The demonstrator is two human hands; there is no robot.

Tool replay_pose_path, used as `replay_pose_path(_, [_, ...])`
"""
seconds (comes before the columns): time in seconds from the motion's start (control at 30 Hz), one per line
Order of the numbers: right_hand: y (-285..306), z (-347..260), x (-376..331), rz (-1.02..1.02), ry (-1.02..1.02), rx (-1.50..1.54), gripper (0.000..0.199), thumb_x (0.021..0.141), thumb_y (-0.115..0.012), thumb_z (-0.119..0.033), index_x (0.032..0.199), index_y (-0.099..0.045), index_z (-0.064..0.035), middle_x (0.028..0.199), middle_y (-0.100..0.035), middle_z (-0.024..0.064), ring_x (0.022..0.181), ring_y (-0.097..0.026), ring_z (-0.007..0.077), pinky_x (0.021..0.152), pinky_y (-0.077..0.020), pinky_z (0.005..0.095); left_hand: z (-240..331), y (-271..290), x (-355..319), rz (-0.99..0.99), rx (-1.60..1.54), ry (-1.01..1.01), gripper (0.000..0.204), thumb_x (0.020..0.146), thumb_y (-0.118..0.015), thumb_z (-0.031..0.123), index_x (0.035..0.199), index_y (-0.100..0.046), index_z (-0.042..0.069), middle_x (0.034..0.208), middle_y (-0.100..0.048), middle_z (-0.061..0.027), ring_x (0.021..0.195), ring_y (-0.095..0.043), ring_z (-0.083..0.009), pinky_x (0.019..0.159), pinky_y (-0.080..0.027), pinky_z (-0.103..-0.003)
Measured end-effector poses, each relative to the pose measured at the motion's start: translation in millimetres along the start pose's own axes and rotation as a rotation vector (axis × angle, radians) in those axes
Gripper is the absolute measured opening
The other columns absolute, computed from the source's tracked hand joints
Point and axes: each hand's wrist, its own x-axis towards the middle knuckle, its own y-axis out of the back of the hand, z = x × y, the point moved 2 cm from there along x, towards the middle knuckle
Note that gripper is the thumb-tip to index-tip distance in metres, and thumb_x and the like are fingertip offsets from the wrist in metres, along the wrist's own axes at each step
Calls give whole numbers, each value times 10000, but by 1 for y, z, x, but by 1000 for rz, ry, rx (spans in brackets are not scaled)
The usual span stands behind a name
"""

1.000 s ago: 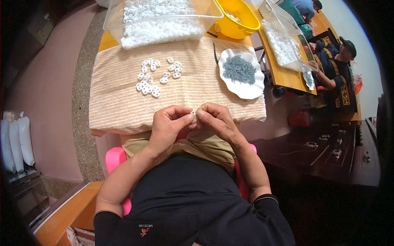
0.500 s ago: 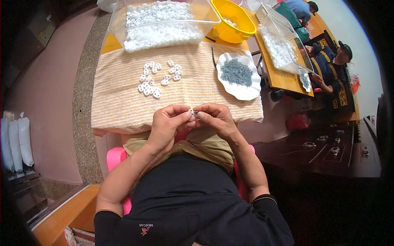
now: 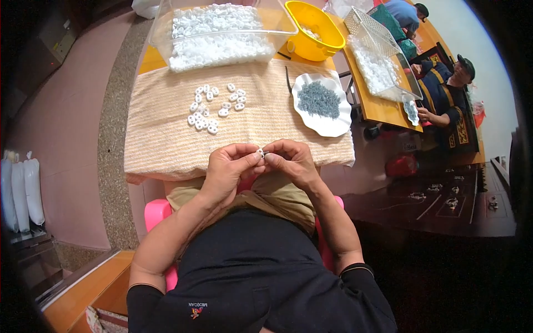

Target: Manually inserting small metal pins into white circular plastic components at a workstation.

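Observation:
Just over the near edge of the table, my left hand [image 3: 229, 166] is closed, pinching a small white plastic piece with holes [image 3: 260, 152] between thumb and fingertips. My right hand [image 3: 291, 162] is closed in a pinch against its right side, on a small dark grey piece [image 3: 266, 152] that is mostly hidden by the fingers. Farther off on the cloth lie several loose white two-holed pieces [image 3: 210, 93]. To the right of them, a white wavy-edged plate [image 3: 336, 126] bears a heap of small grey parts [image 3: 318, 100].
A striped cloth [image 3: 161, 150] covers the table. At its back stand a clear bin [image 3: 222, 32] of white pieces and a yellow tub [image 3: 291, 22]. To the right, a person [image 3: 441, 89] sits at another table [image 3: 383, 115] with a clear tray [image 3: 377, 69] of white pieces.
Both hands stay in nearly the same pinch around the white piece. The view has shifted slightly; nothing on the cloth has visibly moved.

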Motion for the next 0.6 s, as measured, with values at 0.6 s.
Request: replay_pose_path(0.6, [0, 10, 1, 28, 44, -41, 167, 912, -622, -103, 989, -618, 44, 864, -664, 62, 766, -625, 95, 691, -525, 220, -3, 0, -2, 14, -16, -24, 126, 864, -632, -7, 978, -608, -55, 852, -662, -115, 734, -658, -154, 695, -565, -244])
